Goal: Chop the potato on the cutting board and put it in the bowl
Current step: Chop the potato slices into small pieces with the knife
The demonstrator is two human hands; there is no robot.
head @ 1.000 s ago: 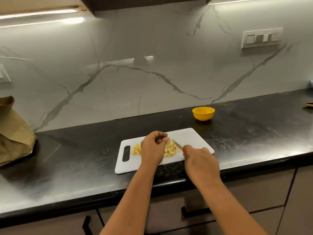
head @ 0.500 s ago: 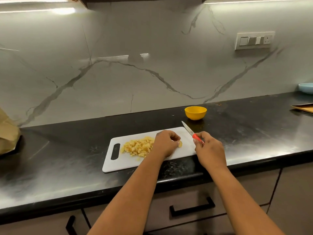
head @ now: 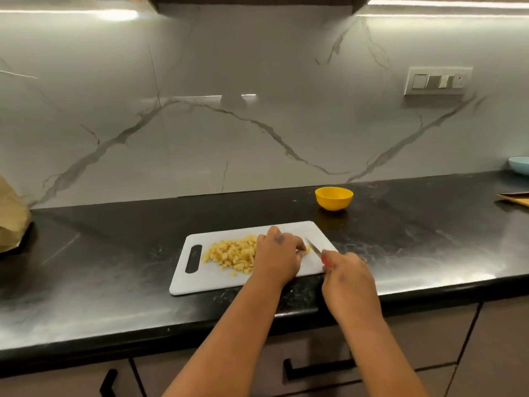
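On a black counter, against a veined marble wall: white board, long side toward the edge, dark handle slot at its left end. Heaped on the board's middle, a pile of small yellow potato cubes, a few strays toward the near side. Left hand down on the board just right of the pile, fingers curled over a last bit of potato that peeks out at the fingertips. Right hand at the board's right near corner, clenched round a red-handled knife, thin blade angled up and left with its tip close beside the left fingers and that last bit; contact between blade and potato too small to tell. Beyond the board's far right corner, well apart from both hands, a yellow bowl upright on the counter, its inside hidden from this angle. Brown paper bag at far left, pale blue dish at far right by the wall, switch plate above. Below the counter edge, drawers with black handles.
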